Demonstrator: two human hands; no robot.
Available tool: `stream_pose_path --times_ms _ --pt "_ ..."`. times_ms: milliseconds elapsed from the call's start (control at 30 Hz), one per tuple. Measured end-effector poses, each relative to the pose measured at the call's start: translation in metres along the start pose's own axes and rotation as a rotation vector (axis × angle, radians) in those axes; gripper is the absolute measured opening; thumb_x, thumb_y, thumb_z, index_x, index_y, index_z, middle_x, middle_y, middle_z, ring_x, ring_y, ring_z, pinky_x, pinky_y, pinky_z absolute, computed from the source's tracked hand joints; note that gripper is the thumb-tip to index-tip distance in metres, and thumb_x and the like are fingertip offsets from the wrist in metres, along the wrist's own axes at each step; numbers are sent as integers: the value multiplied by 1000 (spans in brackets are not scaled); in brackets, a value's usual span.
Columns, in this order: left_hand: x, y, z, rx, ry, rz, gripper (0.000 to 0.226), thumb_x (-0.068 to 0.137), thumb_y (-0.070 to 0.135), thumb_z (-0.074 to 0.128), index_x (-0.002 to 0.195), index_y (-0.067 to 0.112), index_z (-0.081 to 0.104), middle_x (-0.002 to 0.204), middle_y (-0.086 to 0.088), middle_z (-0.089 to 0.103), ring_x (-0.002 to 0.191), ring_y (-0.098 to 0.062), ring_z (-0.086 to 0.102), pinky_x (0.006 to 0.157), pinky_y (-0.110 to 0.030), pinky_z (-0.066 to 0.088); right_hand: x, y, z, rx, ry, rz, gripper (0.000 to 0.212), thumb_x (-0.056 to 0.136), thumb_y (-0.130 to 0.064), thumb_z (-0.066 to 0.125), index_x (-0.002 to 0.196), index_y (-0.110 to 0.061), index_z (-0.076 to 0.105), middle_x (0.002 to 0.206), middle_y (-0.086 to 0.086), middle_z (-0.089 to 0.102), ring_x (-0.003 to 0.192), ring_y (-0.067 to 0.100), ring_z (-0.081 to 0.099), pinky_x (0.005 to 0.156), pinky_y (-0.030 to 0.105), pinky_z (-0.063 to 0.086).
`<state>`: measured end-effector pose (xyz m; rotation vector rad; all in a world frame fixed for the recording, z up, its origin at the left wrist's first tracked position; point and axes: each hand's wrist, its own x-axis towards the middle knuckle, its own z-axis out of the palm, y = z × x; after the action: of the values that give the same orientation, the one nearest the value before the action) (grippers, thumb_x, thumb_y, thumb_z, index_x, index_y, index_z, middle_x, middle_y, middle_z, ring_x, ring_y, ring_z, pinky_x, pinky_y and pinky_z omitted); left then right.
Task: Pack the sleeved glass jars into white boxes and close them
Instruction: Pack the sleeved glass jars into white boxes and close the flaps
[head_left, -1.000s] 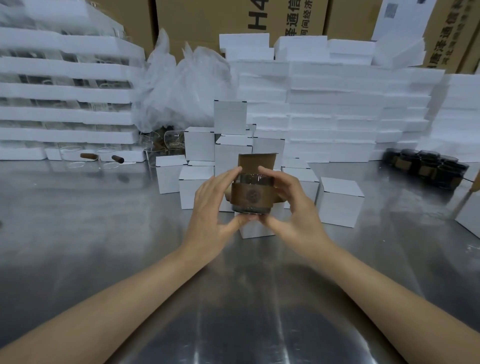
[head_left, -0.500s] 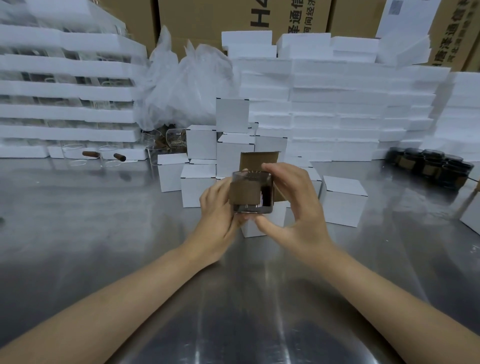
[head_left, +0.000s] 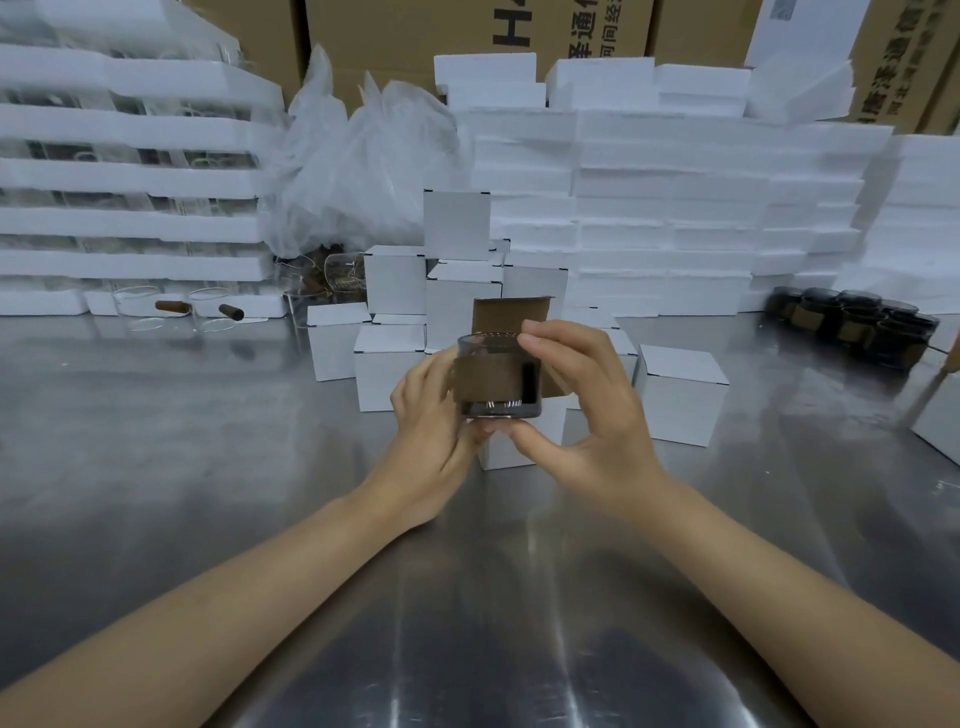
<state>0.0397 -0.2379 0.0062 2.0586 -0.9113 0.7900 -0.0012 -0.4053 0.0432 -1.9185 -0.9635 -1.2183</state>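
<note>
A sleeved glass jar (head_left: 496, 378), dark with a brown band, is held upright in the air above the steel surface (head_left: 208, 467). The left hand (head_left: 431, 421) has its grip curled round the jar's left side; the right hand (head_left: 587, 410) pinches it, fingers on the rim, thumb beneath the base. A brown-lined flap (head_left: 511, 314) stands just behind. White boxes (head_left: 680, 389) cluster behind, and more sleeved jars (head_left: 852, 325) sit far right.

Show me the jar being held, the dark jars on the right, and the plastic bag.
Held jar (head_left: 493, 376), head view, on its brown sleeve.
Dark jars (head_left: 857, 325), head view, middle of the cluster.
Plastic bag (head_left: 363, 166), head view, on its crumpled front.
</note>
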Motion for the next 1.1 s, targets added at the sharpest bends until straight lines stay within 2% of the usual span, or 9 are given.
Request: stream_pose_path --times_ms 100,233,367,467,600,767,867,933,1100 --pt "0 2 -3 -45 38 -24 59 94 64 24 143 31 28 143 11 32 131 -6 23 110 -38 21 -1 6 -3 -23 -5 56 69 69 3 80 129 -8 49 122 10 45 120 8 44 98 28 45" --pt "0 1 -5 -108 94 -36 54 93 59 39 141 39 23 142 26 30 131 5 24 112 -31 22 -5 14 -5 -69 -47 149 74 68 -1 82 132 -10 45 121 10 48 118 -8 42 100 12 34" --pt "-2 2 -7 -208 115 -51 62 87 53 52 136 63 15 137 43 27 130 2 30 109 -18 25 -8 15 -3 -33 -110 282 71 73 -19 83 134 -16 46 131 0 55 126 3 46 113 25 29" --pt "-2 6 -8 -280 147 -47 64 83 50 59 133 63 21 135 38 33 132 -16 38 110 -32 33 -9 15 -1 -62 -148 298 72 74 -27 79 137 -16 44 132 -12 50 129 -3 41 118 34 22" --pt "0 10 -10 -214 187 20 62 83 40 63 137 37 33 133 22 38 127 -4 39 109 -44 35 -6 13 -2 -79 -142 215 74 75 -26 74 140 -16 38 129 -2 50 121 16 50 101 38 44" --pt "0 12 -10 -53 223 124 65 81 34 70 138 23 40 132 9 40 122 -14 38 105 -32 36 -6 13 -3 -116 -143 176 67 70 -28 69 134 -24 47 123 -9 50 115 8 49 97 36 45" --pt "1 14 -11 -185 213 35 83 75 28 78 142 30 30 140 9 36 127 -17 43 102 -18 35 -6 13 -3 -95 -71 255 62 66 -30 76 121 -33 48 113 -24 49 106 4 50 96 25 41" --pt "1 15 -11 -239 201 7 86 74 29 76 142 39 24 144 8 35 129 -8 43 101 -15 34 -7 12 -3 -48 -44 325 66 64 -25 83 117 -40 46 113 -27 51 105 12 55 96 30 43" --pt "1 11 -12 -253 146 -56 77 75 29 75 141 26 35 143 7 45 131 -11 44 106 -32 37 -9 10 -1 109 -68 477 69 66 -24 88 116 -41 43 119 -11 62 111 18 57 100 46 42"
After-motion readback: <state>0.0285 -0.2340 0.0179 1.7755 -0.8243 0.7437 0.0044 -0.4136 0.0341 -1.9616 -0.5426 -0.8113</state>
